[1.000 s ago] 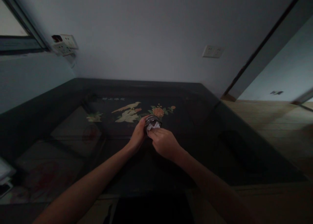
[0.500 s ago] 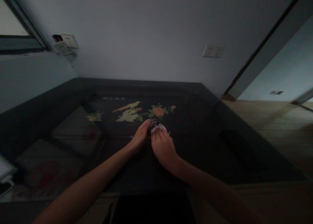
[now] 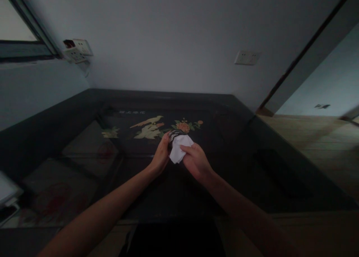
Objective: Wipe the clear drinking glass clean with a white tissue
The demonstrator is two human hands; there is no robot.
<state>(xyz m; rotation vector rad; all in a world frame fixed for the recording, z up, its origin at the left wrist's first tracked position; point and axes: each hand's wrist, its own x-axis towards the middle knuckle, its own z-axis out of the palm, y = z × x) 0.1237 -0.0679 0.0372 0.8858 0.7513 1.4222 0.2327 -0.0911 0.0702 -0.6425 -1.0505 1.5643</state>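
My left hand [image 3: 161, 152] is closed on the left side of a small dark, shiny object [image 3: 174, 133], too dim to make out. A white cloth or tissue [image 3: 179, 146] lies over the near side of that object. On its right, my right hand [image 3: 196, 160] pinches the white cloth, thumb on top. Both hands are just above a dark glossy table [image 3: 174, 197], near its printed bird [image 3: 148, 124] and orange flower [image 3: 183, 127].
A long black object [image 3: 280, 173] lies on the table at the right. At the far left edge is a white item [image 3: 7, 189]. Behind the table stands a pale wall with sockets [image 3: 247, 58]; wooden floor [image 3: 303, 132] shows at the right.
My right hand has drawn back slightly to the right, its fingers no longer flat over the object. More of the white cloth shows, spread out between the hands. My left hand has barely moved.
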